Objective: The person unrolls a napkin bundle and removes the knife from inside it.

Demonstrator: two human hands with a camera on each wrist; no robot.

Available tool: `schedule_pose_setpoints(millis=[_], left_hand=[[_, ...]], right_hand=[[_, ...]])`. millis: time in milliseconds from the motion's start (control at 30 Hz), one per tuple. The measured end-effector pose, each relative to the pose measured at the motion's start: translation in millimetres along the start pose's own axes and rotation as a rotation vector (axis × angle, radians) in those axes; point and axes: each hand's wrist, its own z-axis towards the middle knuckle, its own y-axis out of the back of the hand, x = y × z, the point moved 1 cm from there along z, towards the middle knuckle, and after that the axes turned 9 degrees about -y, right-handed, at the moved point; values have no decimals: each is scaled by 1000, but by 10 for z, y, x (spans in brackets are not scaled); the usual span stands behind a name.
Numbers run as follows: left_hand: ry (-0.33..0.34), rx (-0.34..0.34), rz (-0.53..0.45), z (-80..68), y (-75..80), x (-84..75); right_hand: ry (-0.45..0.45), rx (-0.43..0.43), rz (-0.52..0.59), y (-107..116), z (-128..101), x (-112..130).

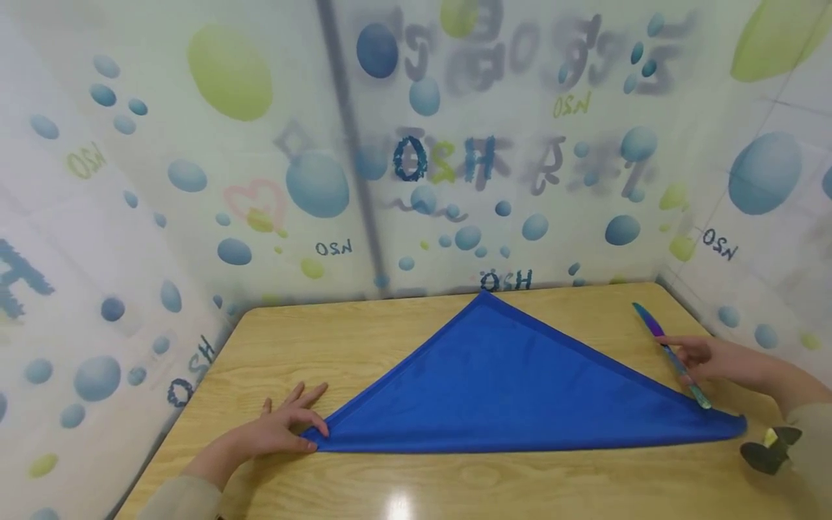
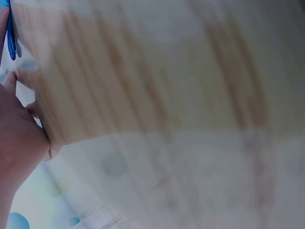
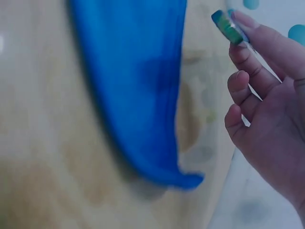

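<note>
A blue cloth, folded into a large triangle, lies flat with its long edge toward me. At its left corner, my left hand pinches the fabric between thumb and index finger, the other fingers spread on the table. My right hand holds a knife with a shiny blue-purple blade and a greenish handle. The blade points away from me, and the handle end overlaps the cloth's right part in the head view. In the right wrist view, the cloth's right corner curls up slightly, apart from the fingers.
The light wooden table carries the cloth. White curtains with blue and green bubble prints enclose the table at the back and both sides. The triangle's far tip reaches the table's back edge. A dark strapped device sits by my right sleeve.
</note>
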Motion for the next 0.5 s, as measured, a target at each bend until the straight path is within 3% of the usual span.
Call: schedule_pose_setpoints(millis=[167, 500], left_hand=[[13, 9, -10, -8, -5, 8], [2, -12, 5, -4, -8, -25]], right_hand=[[31, 20, -2, 55, 153, 129], [-59, -6, 15, 149, 478, 141]])
